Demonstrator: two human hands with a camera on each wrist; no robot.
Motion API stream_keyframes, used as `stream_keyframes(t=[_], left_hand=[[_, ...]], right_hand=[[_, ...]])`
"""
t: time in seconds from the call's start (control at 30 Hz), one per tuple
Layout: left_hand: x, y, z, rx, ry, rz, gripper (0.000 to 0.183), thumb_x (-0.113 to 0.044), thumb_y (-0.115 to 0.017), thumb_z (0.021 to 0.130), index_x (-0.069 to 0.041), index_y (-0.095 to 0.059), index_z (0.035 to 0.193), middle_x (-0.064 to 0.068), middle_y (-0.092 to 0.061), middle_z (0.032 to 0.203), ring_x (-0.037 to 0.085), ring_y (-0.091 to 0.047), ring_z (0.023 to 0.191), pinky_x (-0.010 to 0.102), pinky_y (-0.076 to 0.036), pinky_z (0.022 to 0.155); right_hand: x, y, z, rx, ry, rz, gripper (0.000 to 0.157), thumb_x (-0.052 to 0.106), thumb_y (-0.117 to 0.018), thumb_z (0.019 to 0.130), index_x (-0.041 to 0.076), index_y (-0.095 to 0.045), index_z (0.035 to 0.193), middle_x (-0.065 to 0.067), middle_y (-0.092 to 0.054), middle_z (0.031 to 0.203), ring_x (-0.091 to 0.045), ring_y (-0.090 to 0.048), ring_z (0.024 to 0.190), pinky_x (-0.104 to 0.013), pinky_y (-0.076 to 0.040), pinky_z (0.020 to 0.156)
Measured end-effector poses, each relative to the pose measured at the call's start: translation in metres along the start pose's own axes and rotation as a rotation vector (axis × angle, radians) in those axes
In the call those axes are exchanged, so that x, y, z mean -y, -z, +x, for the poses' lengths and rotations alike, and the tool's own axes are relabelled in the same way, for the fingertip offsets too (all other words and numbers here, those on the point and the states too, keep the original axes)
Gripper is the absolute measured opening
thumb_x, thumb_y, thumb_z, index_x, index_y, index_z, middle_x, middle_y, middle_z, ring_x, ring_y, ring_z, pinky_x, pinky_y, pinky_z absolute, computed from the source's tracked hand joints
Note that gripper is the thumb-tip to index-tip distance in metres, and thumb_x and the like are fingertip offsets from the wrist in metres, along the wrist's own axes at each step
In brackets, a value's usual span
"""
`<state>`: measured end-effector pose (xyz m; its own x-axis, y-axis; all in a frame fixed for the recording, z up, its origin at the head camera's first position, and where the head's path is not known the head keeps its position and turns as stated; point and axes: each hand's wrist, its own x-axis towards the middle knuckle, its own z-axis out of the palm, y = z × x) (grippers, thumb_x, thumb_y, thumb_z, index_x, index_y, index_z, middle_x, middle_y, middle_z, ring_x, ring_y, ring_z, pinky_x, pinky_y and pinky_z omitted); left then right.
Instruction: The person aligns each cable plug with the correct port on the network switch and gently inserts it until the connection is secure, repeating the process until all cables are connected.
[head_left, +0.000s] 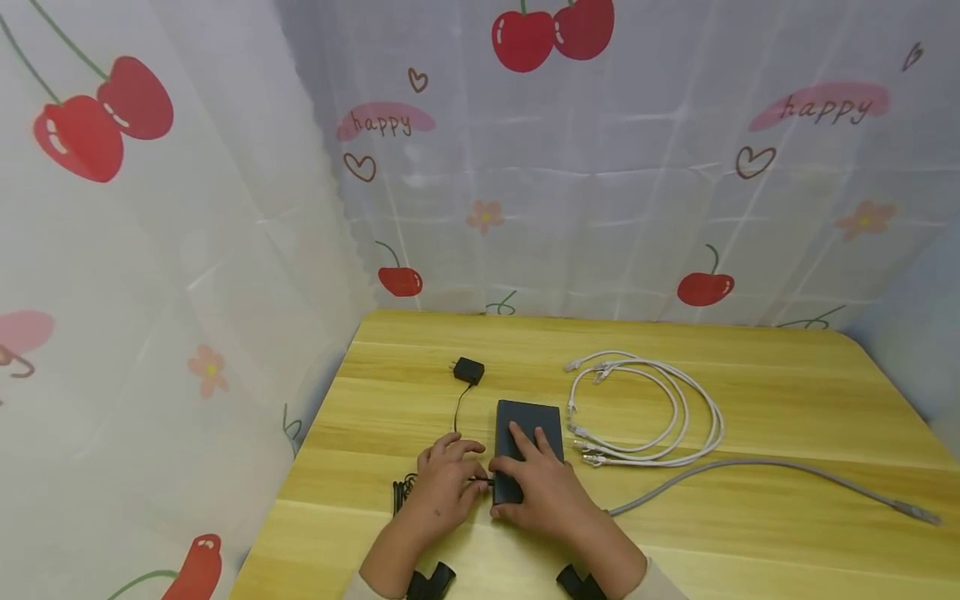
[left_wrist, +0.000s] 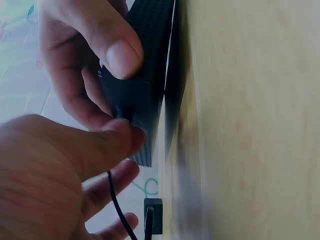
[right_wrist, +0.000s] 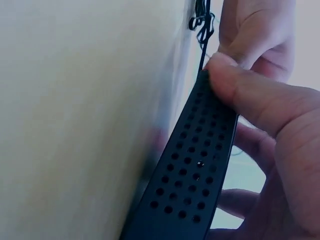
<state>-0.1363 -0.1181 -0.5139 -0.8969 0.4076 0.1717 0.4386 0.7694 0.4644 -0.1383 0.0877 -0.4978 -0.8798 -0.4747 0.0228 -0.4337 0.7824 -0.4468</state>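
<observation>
A flat black box (head_left: 528, 412) with rows of vent holes lies on the wooden table in the head view. My right hand (head_left: 543, 492) grips it, fingers spread over the top, with the thumb on the perforated edge (right_wrist: 185, 185) in the right wrist view. At the box's left side, my left hand (head_left: 446, 482) pinches the end of a thin black power cord (left_wrist: 115, 200) against the side face. The plug itself is hidden by the fingertips, so its seating cannot be told. Farther back lies a black power adapter (head_left: 468, 371) with its prongs facing left.
Several white network cables (head_left: 600, 458) lie looped right of the box. A grey network cable (head_left: 750, 462) runs right from beneath the right wrist; its near end is hidden. Bundled black cord (head_left: 401, 493) lies left of the left hand. A printed curtain (head_left: 570, 208) stands behind the table.
</observation>
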Motion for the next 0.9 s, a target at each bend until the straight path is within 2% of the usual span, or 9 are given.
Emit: stream_keyframes(t=[0.17, 0.47, 0.67, 0.9], left_hand=[[-0.0006, -0.0026, 0.0017, 0.008, 0.005, 0.016, 0.005, -0.025, -0.073, 0.091, -0.026, -0.077, 0.090, -0.005, -0.060, 0.132, 0.035, -0.037, 0.140, 0.068, -0.029, 0.102], [0.0036, -0.0052, -0.0014, 0.044, 0.041, 0.017, 0.005, -0.030, -0.073, 0.090, -0.028, -0.078, 0.091, -0.007, -0.059, 0.136, 0.035, -0.034, 0.142, 0.073, -0.023, 0.101], [0.0051, -0.0052, -0.0024, 0.069, 0.061, 0.019, 0.005, -0.030, -0.073, 0.089, -0.028, -0.078, 0.090, -0.003, -0.059, 0.138, 0.036, -0.033, 0.141, 0.074, -0.022, 0.101], [0.0046, -0.0040, -0.0024, 0.088, 0.068, 0.004, 0.006, -0.031, -0.072, 0.091, -0.028, -0.077, 0.092, 0.001, -0.057, 0.139, 0.040, -0.030, 0.142, 0.072, -0.023, 0.100]], right_hand=[[0.0013, -0.0004, -0.0007, 0.006, -0.025, -0.017, 0.057, 0.055, -0.081, 0.075, 0.036, -0.066, 0.127, -0.013, -0.027, 0.163, -0.055, -0.023, 0.143, -0.082, -0.038, 0.077], [0.0016, -0.0019, -0.0016, 0.054, -0.025, -0.035, 0.062, 0.052, -0.083, 0.075, 0.036, -0.064, 0.132, -0.013, -0.027, 0.163, -0.055, -0.021, 0.144, -0.079, -0.040, 0.079], [0.0024, -0.0010, -0.0028, 0.100, -0.017, -0.057, 0.067, 0.051, -0.081, 0.078, 0.032, -0.060, 0.139, -0.013, -0.029, 0.162, -0.054, -0.021, 0.145, -0.077, -0.041, 0.081], [-0.0016, 0.0018, -0.0047, 0.146, -0.005, -0.056, 0.069, 0.051, -0.079, 0.080, 0.035, -0.056, 0.143, -0.012, -0.027, 0.163, -0.053, -0.017, 0.146, -0.077, -0.041, 0.084]])
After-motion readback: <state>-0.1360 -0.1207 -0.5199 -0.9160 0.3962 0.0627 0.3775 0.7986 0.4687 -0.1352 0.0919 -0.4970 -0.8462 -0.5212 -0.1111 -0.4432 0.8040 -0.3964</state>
